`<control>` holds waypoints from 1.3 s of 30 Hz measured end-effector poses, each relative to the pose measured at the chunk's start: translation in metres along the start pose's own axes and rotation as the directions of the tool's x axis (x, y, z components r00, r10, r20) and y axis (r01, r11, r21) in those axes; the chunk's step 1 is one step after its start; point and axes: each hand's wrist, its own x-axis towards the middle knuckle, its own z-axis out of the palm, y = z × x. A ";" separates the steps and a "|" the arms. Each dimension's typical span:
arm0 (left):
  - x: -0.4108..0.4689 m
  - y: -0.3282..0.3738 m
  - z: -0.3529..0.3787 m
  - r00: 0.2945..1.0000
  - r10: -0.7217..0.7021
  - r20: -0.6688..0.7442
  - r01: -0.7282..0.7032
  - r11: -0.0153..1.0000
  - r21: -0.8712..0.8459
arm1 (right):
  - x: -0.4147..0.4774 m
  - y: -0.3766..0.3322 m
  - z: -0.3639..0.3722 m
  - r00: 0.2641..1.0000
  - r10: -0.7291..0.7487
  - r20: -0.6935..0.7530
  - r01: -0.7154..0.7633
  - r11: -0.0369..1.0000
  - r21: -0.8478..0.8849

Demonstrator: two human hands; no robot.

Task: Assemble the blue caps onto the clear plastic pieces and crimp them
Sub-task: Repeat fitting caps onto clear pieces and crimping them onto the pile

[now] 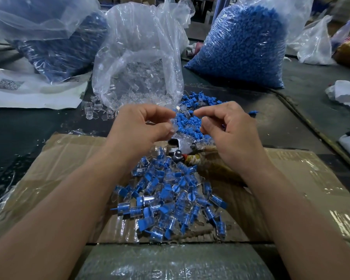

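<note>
My left hand (143,126) is raised over the table with its fingers curled, pinching a clear plastic piece (173,126) between thumb and forefinger. Beside it, my right hand (224,126) has curled fingers with thumb and forefinger close together; what they hold is too small to make out. Loose blue caps (188,122) lie on the table just behind both hands. A pile of assembled blue-and-clear pieces (170,199) rests on the cardboard box (69,158) below my wrists. A metal crimping tool (180,146) lies between the pile and my hands.
A bag of clear pieces (137,63) stands open at the centre back, with a few clear pieces (95,110) spilled at its left. A bag of blue caps (242,45) stands at the right, a darker blue bag (65,49) at the left. White paper (32,91) lies far left.
</note>
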 end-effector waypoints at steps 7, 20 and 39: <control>-0.003 0.005 0.002 0.998 -0.041 0.049 0.045 0.995 -0.084 | -0.004 -0.007 0.002 0.995 -0.037 -0.093 0.052 0.984 0.168; -0.006 0.007 0.005 0.998 -0.055 0.012 0.055 0.995 -0.087 | -0.010 -0.014 0.011 0.997 -0.040 -0.066 0.056 0.963 0.263; -0.014 0.011 0.012 0.994 0.112 0.013 -0.112 0.994 -0.008 | -0.012 -0.015 0.011 0.991 -0.091 -0.101 0.096 0.995 0.037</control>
